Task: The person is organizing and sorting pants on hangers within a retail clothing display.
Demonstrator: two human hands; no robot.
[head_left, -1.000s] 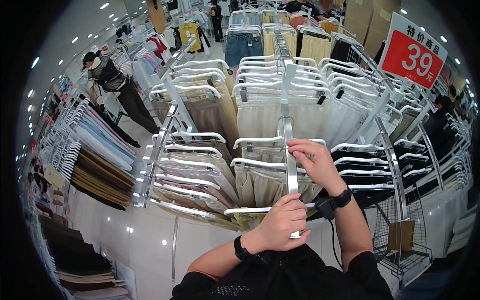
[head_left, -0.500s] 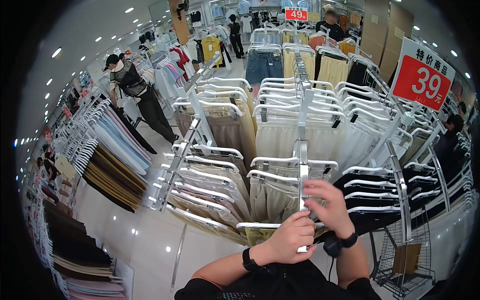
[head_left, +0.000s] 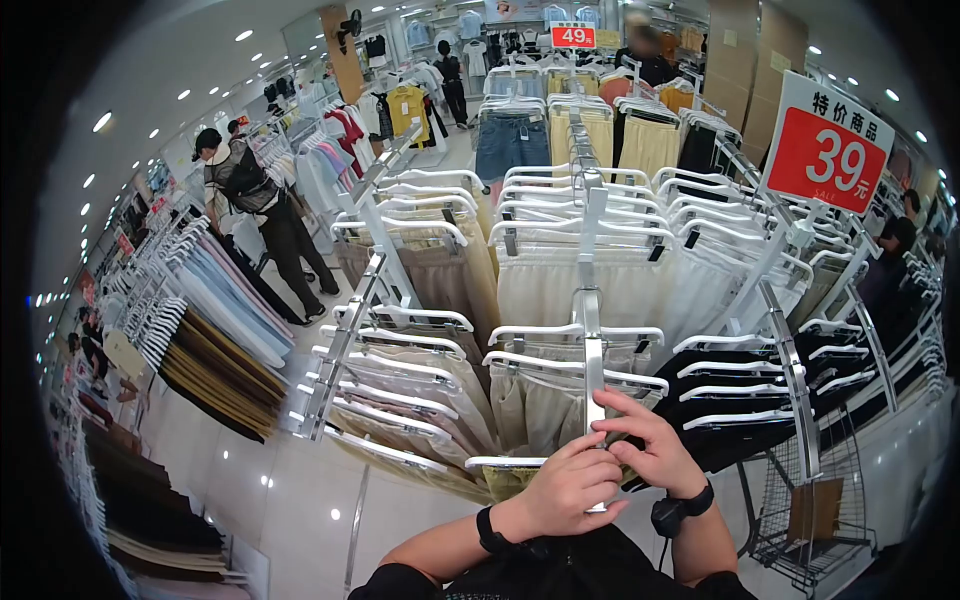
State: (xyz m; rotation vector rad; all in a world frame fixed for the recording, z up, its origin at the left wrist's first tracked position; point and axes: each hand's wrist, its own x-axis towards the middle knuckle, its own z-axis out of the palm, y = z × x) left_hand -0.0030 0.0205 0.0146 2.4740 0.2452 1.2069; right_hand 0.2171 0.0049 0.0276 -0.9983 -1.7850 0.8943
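My left hand [head_left: 572, 485] is curled around the front end of the metal rack arm [head_left: 593, 365] in the middle of the head view. My right hand [head_left: 655, 445] lies beside it, fingers stretched out, their tips touching the rack arm and close to the left hand's fingers. Just behind, light beige trousers [head_left: 530, 405] hang from white hangers on this arm. A white hanger with yellowish-green trousers [head_left: 508, 482] sits nearest the left hand. Part of that garment is hidden by my hands.
Pale trousers [head_left: 400, 385] hang left and black trousers [head_left: 725, 440] right on neighbouring arms. A red and white price sign [head_left: 830, 145] stands at the right. A wire cart [head_left: 815, 530] is at lower right. A person [head_left: 262, 200] stands in the left aisle.
My right hand has come down the rack arm, nearer the left hand, its fingers now lower. The left hand stays around the arm's end. The view has shifted slightly.
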